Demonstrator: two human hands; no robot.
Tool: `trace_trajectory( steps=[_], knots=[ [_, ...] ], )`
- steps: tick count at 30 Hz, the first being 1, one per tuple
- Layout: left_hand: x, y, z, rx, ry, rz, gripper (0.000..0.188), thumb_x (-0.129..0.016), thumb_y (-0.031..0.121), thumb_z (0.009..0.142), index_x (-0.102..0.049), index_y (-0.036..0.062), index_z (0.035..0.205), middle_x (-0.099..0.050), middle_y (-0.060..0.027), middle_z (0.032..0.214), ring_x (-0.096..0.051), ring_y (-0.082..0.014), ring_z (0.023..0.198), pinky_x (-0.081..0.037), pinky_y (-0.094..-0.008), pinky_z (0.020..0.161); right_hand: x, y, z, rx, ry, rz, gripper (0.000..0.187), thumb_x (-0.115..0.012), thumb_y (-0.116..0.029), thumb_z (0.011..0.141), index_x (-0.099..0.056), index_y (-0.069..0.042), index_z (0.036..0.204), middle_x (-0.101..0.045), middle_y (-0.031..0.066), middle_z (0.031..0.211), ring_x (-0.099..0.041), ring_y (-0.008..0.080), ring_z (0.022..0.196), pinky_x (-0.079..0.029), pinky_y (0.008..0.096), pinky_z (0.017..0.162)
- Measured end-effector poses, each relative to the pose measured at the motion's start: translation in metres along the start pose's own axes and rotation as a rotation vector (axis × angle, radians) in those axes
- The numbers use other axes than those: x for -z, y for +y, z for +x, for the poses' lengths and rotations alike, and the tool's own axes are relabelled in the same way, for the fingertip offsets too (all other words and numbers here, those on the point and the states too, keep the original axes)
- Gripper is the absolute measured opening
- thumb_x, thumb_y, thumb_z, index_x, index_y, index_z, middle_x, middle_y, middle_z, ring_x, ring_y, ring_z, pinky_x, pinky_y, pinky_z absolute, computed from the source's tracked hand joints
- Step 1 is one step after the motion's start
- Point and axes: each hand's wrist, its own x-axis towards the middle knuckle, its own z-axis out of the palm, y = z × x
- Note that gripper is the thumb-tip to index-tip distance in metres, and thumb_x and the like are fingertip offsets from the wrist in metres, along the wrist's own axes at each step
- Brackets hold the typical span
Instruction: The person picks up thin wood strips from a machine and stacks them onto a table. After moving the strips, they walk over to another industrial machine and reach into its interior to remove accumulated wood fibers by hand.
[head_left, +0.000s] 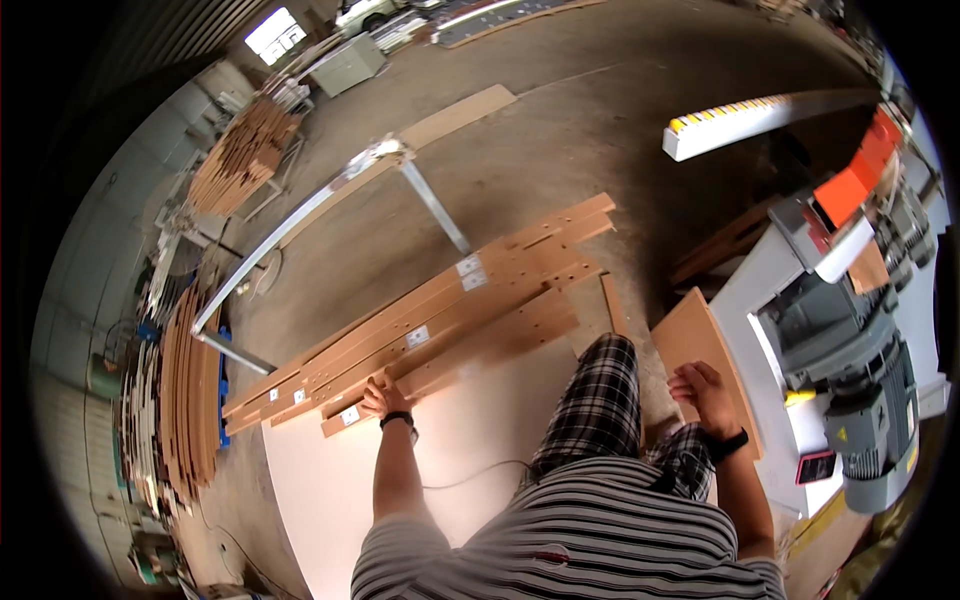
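Brown, narrow wooden boards drilled with holes (490, 350) lie side by side on a pale flat panel (310, 490), running obliquely from lower left to upper right in front of the person. Left hand (384, 396) is on the nearest ones toward their left end, fingers spread, palm down. Right hand (705, 392) is well apart from them, over a flat brown wooden sheet (700, 335) beside the machine. Its fingers are curled in toward the thumb; can't tell if they pinch anything. Black bands on both wrists.

Small white square labels (416, 337) sit on several boards. Thin dark cable (475, 477) crosses the pale panel near the person. Knee in black-and-white checked cloth (600, 390) stands between the hands, close to the boards' right part.

Container-like: light grey boxy metal cabinet (348, 68), far back; contents can't be seen.

In the way: silver metal bar frame (435, 205), legs reaching the boards' far side. Right flank is taken up by a grey motorised machine (830, 325) with an orange guard (862, 172); dark red-edged phone (815, 467) and yellow-handled tool (798, 397) lie near it. White beam with yellow-striped top (740, 122) juts in, upper right. Stacked brown wood strips (190, 390) at left.
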Motion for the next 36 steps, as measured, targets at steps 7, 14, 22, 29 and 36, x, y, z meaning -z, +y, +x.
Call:
trace_trajectory(
  steps=[7, 14, 22, 29, 36],
  knots=[
    [-0.058, -0.029, 0.018, 0.023, -0.136, -0.683, 0.097, -0.075, 0.051, 0.068, -0.02, 0.0349, 0.147, -0.007, -0.0273, 0.152, -0.004, -0.0506, 0.138, -0.019, -0.0623, 0.108, -0.01, 0.008, -0.005, -0.053, 0.038, -0.061, 0.019, -0.05, -0.021, 0.096, -0.057, -0.003, 0.098, -0.064, 0.0078, 0.082, -0.061, 0.0145, 0.071, -0.05, 0.0256, 0.068],
    [-0.062, -0.016, 0.016, 0.27, 0.041, -0.633, 0.11, -0.086, 0.042, 0.058, -0.023, 0.0243, 0.146, 0.001, -0.0296, 0.15, -0.006, -0.0472, 0.138, -0.02, -0.058, 0.109, -0.022, 0.011, 0.009, -0.101, 0.055, -0.086, 0.019, -0.049, -0.021, 0.095, -0.056, -0.004, 0.095, -0.064, 0.0072, 0.079, -0.061, 0.0135, 0.067, -0.05, 0.0245, 0.063],
    [-0.031, 0.023, 0.023, 0.304, 0.116, -0.877, 0.09, -0.076, 0.044, 0.068, -0.031, 0.0193, 0.142, -0.009, -0.0162, 0.153, -0.011, -0.0358, 0.141, -0.024, -0.0493, 0.11, -0.022, 0.019, 0.014, -0.115, 0.014, -0.118, 0.02, -0.049, -0.021, 0.095, -0.055, -0.002, 0.096, -0.064, 0.0086, 0.082, -0.062, 0.015, 0.07, -0.051, 0.0262, 0.067],
    [-0.025, 0.049, 0.051, 0.324, -0.091, -0.623, 0.064, -0.049, 0.047, 0.089, -0.027, 0.0256, 0.145, 0.004, -0.0075, 0.157, 0.005, -0.0297, 0.144, -0.004, -0.0774, 0.098, -0.016, 0.026, 0.009, -0.127, 0.04, -0.09, 0.02, -0.05, -0.019, 0.095, -0.055, -0.001, 0.099, -0.064, 0.0097, 0.083, -0.062, 0.0159, 0.071, -0.051, 0.0266, 0.068],
    [0.001, 0.062, 0.063, 0.202, -0.217, -0.575, 0.055, -0.045, 0.044, 0.091, -0.026, 0.0424, 0.143, -0.001, -0.0021, 0.157, 0.005, -0.0313, 0.144, -0.004, -0.0822, 0.092, -0.017, 0.023, 0.008, -0.156, 0.047, -0.138, 0.019, -0.049, -0.018, 0.095, -0.055, -0.001, 0.099, -0.065, 0.0099, 0.085, -0.062, 0.0155, 0.074, -0.051, 0.0261, 0.068]
  ],
)
